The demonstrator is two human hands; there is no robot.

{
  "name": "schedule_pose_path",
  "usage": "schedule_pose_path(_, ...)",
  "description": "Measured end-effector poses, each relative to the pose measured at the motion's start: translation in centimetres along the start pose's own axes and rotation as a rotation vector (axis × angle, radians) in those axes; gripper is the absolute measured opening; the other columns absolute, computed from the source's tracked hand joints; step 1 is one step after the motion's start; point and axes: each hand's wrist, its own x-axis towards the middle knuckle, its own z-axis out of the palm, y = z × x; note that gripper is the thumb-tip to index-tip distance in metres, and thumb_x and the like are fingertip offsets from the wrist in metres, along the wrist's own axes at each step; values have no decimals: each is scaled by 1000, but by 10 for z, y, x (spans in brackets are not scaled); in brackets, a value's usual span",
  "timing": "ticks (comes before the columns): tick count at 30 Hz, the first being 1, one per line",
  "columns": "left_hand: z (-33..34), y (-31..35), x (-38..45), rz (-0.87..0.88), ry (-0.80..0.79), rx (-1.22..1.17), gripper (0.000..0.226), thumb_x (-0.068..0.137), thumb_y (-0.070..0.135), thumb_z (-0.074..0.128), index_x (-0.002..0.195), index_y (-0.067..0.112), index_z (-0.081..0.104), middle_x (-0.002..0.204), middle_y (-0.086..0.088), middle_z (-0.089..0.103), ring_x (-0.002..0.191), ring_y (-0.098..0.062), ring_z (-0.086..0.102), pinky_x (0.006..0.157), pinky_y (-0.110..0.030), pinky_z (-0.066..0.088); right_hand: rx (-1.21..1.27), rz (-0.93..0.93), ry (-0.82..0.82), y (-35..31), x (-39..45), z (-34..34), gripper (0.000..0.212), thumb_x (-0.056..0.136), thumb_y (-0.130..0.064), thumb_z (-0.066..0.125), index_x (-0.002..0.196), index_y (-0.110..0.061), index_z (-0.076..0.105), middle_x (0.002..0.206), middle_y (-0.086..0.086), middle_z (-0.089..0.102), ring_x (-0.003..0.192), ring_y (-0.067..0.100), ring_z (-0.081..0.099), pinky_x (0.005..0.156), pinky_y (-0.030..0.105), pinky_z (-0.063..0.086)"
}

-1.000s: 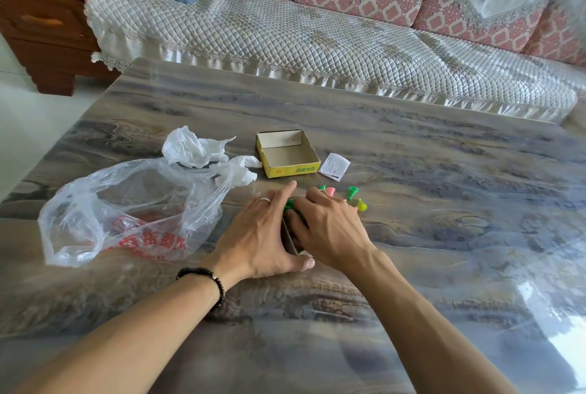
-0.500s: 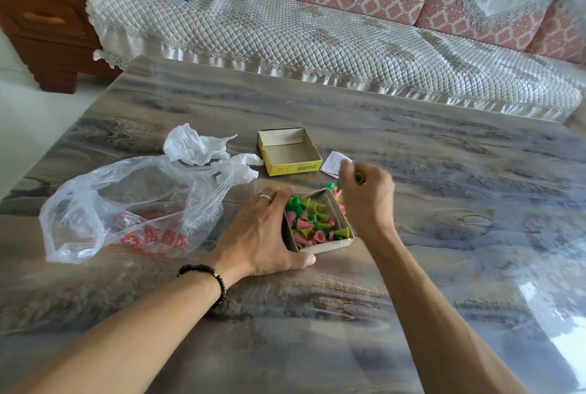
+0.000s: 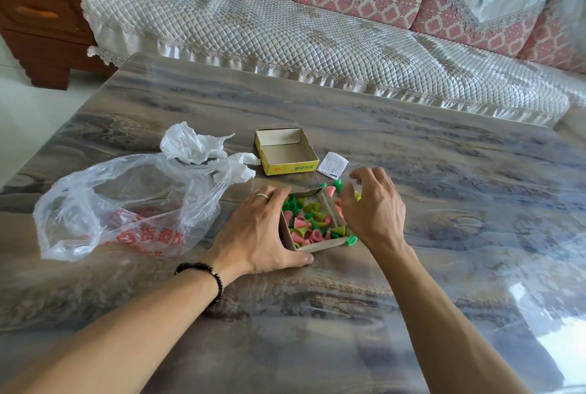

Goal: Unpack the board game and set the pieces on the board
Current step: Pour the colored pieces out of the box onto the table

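A small brown cardboard box (image 3: 320, 244) holding several green, pink and yellow cone-shaped game pieces (image 3: 312, 222) lies on the marble-patterned table (image 3: 459, 203). My left hand (image 3: 253, 232) grips its left side, thumb along the front edge. My right hand (image 3: 374, 206) hovers over the box's right edge, fingers spread and loosely bent, with nothing seen in them. A few loose pieces lie outside: a green one (image 3: 351, 240) at the front right corner, and green (image 3: 338, 184) and pink (image 3: 330, 190) ones behind the box. No board is in view.
The yellow box lid (image 3: 287, 156) lies open side up behind the box, with a white paper slip (image 3: 332, 165) to its right. A clear plastic bag (image 3: 120, 203) and crumpled white wrapping (image 3: 187, 145) lie to the left. A quilted sofa (image 3: 317, 38) borders the table's far edge.
My right hand lifted off the box, pinched a piece behind it, and now hovers over the box's right side with fingers spread. The left hand has kept its hold.
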Motion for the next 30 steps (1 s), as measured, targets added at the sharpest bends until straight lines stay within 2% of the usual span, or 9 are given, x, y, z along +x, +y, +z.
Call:
schedule_pose_path(3,0,2,0,-15,-6,6,111,56,74,74,143,21,29,137,-1,42,123,-19,44,99,-28,37,107,-304,-19,-20,-6,-7,11,86,-24,58,87,-14,63,84,-1,65,77,18,58,55,32,47)
schedule_pose_path(5,0,2,-1,-29,-13,-3,112,56,73,72,145,23,27,141,0,40,128,-19,42,103,-29,35,101,-473,-74,-32,-13,-3,16,87,-26,57,79,-13,63,77,-1,63,71,19,57,57,34,47)
schedule_pose_path(8,1,1,0,-12,6,-39,109,53,72,71,142,24,32,138,2,45,125,-18,45,103,-30,38,43,-542,-148,-40,-21,9,23,87,-32,52,85,-12,64,79,2,61,73,25,56,58,34,42)
schedule_pose_path(11,1,0,1,-9,9,-74,105,52,70,73,139,26,35,134,3,46,121,-17,48,101,-31,41,70,-495,-208,-39,-24,16,31,87,-37,44,94,-12,62,88,4,58,74,25,52,55,33,40)
schedule_pose_path(16,2,-1,1,-28,-9,-29,114,55,72,74,145,20,28,141,1,41,127,-19,43,104,-31,38,95,-432,-190,-40,-23,21,25,88,-30,50,70,-13,51,76,3,52,56,25,43,46,39,42)
schedule_pose_path(20,2,0,1,-25,-10,-21,115,54,72,74,145,18,29,140,0,42,127,-19,44,105,-31,38,180,-341,-132,-42,-19,20,35,88,-26,53,58,-17,36,61,-4,43,51,28,42,43,41,41)
schedule_pose_path(26,1,0,0,-23,-16,-36,111,55,72,74,143,20,31,138,-1,43,127,-20,45,105,-32,39,251,-247,-71,-45,-14,19,40,89,-23,57,54,-11,41,47,-1,41,41,25,40,40,34,37)
schedule_pose_path(30,0,1,0,-37,-46,-13,113,57,73,74,146,21,27,140,-3,40,128,-21,42,104,-33,39,466,9,38,-42,-4,3,45,91,-22,59,53,-1,45,45,10,43,42,12,29,42,28,27)
